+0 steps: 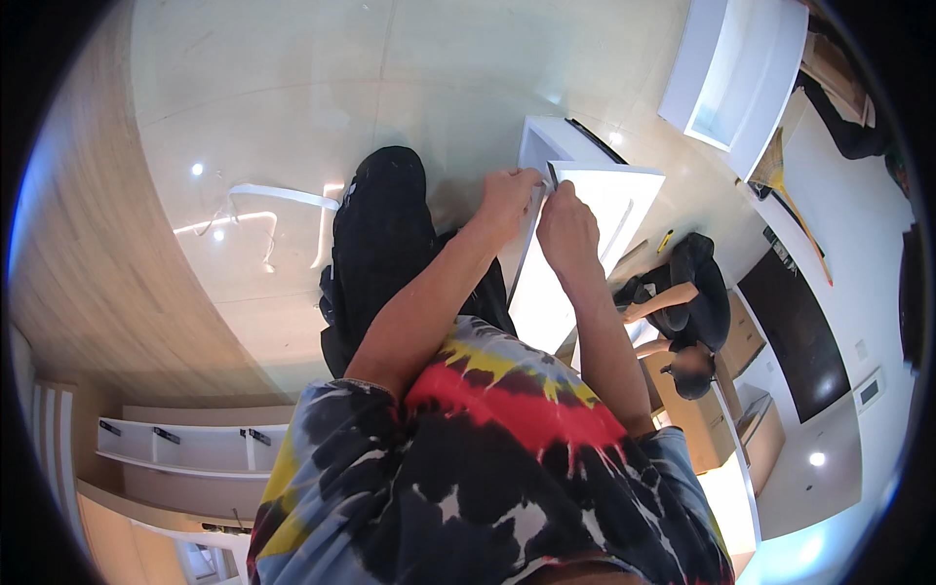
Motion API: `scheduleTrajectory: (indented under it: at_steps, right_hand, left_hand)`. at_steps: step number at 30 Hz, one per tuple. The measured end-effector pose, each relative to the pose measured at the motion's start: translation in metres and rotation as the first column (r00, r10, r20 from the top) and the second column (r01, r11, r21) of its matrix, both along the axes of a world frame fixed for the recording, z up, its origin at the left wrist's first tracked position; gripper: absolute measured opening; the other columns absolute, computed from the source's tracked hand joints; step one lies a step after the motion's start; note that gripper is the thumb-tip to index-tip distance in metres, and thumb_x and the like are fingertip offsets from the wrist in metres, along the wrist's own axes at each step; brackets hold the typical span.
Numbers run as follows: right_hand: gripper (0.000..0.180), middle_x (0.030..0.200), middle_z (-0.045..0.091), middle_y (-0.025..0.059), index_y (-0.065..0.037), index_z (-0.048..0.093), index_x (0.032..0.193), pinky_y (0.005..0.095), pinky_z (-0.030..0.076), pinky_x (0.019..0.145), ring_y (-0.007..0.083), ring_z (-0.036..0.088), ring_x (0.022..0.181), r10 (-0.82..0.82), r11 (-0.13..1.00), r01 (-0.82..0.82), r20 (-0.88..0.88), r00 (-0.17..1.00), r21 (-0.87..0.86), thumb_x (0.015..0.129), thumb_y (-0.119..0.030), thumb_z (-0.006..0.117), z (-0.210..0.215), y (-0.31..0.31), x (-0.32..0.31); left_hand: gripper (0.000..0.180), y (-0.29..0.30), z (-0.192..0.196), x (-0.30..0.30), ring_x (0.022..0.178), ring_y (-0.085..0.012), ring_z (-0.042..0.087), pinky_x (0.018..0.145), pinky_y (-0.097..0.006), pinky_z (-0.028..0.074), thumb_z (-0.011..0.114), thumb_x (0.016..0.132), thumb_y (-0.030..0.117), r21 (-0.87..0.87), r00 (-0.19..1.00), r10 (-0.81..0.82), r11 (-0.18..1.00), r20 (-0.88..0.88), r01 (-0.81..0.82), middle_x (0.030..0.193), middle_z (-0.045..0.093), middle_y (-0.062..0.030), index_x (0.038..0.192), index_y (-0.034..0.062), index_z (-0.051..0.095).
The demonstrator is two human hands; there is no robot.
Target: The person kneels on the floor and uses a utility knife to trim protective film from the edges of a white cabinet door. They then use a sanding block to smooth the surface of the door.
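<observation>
The flat white laminated board panel (585, 210) is pinched at its near-left top corner by left hand (507, 200) and right hand (567, 232), both closed; judged stiff, heavy, slippery, best gripped by its edges.

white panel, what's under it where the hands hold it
Both hands, left and right, grip the white panel at its top edge. Glossy floor shows around it; what lies directly beneath is covered.
</observation>
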State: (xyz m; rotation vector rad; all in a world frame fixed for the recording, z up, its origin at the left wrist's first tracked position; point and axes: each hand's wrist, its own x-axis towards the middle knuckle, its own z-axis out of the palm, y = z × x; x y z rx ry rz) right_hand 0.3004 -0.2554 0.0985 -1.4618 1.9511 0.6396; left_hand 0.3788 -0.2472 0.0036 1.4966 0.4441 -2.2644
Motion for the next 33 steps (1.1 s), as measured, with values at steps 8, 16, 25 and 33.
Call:
scheduleTrajectory:
  at_steps: [8,16,25,33]
  right_hand:
    - [0.013,0.076,0.064,0.0313,0.004,0.049,0.091,0.0550,0.053,0.070,0.0486,0.067,0.077,-0.060,0.996,0.060,-0.005,0.998,0.061,0.092,-0.008,0.048,0.015,-0.006,0.004]
    - [0.010,0.071,0.063,0.0294,0.004,0.048,0.087,0.0534,0.053,0.067,0.0473,0.066,0.073,-0.040,0.999,0.040,0.024,0.999,0.011,0.091,-0.005,0.047,0.021,0.004,0.002]
    - [0.014,0.083,0.066,0.0329,0.007,0.051,0.093,0.0541,0.053,0.077,0.0485,0.067,0.084,-0.090,0.991,0.091,-0.016,0.996,0.098,0.089,-0.006,0.051,0.001,-0.006,0.005]
    - [0.014,0.083,0.065,0.0339,0.006,0.050,0.097,0.0555,0.052,0.077,0.0487,0.067,0.085,-0.086,0.990,0.088,-0.023,0.996,0.113,0.091,-0.007,0.049,0.009,0.000,0.000]
  left_hand:
    - [0.009,-0.004,-0.001,-0.003,0.043,-0.0062,0.033,0.040,-0.026,0.020,0.068,0.083,0.007,-0.002,1.000,-0.013,1.000,0.005,0.013,0.058,0.042,0.0038,0.079,0.0013,0.062]
    - [0.011,0.002,-0.004,-0.001,0.044,-0.0057,0.033,0.041,-0.025,0.021,0.070,0.083,0.008,-0.027,1.000,0.022,0.999,-0.006,-0.023,0.059,0.044,0.0041,0.078,0.0025,0.062]
    - [0.010,0.002,-0.003,0.000,0.044,-0.0082,0.037,0.041,-0.027,0.025,0.068,0.080,0.008,-0.037,1.000,0.011,0.999,0.027,-0.010,0.057,0.046,0.0012,0.076,-0.0001,0.063]
    - [0.008,0.004,0.000,-0.006,0.045,-0.0062,0.035,0.040,-0.025,0.021,0.069,0.083,0.008,0.009,1.000,0.011,1.000,0.011,-0.011,0.058,0.041,0.0043,0.079,0.0029,0.063]
